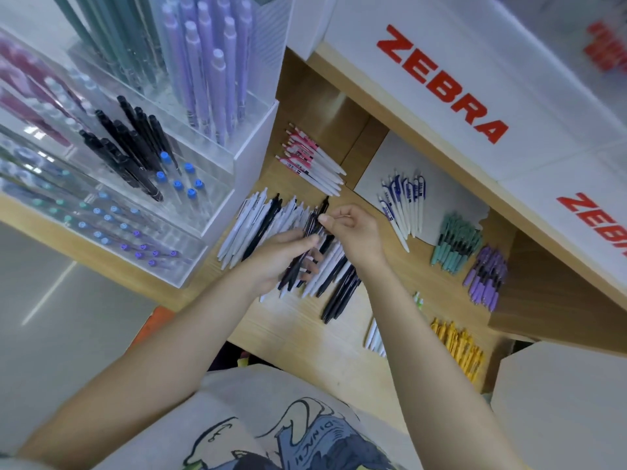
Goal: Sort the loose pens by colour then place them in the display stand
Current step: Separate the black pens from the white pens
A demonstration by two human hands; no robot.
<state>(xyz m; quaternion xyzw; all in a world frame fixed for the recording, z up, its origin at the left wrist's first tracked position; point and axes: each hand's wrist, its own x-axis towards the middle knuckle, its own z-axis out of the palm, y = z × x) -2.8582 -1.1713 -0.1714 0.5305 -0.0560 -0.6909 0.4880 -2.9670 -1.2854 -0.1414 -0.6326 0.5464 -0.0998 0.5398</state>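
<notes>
Both hands meet over a mixed heap of black and white pens [271,222] lying on the wooden counter [305,337]. The left hand [281,256] is closed loosely around a small bundle of black pens [298,269], fingers curled beneath them. The right hand [353,232] pinches the upper part of 1 black pen [322,212] between thumb and forefinger, just above the bundle; whether that pen is already part of the bundle is hard to tell.

Sorted groups lie around the heap: pink-and-white pens [312,161] further back, blue-and-white pens [403,201] on a white sheet to the right, then teal pens [456,244], purple pens [487,278] and yellow pens [461,347] nearer the right edge. A few more black pens [339,296] lie beside the right forearm.

The clear acrylic display stand [217,157] stands to the left, holding upright lilac, black and blue-capped pens in separate compartments.
</notes>
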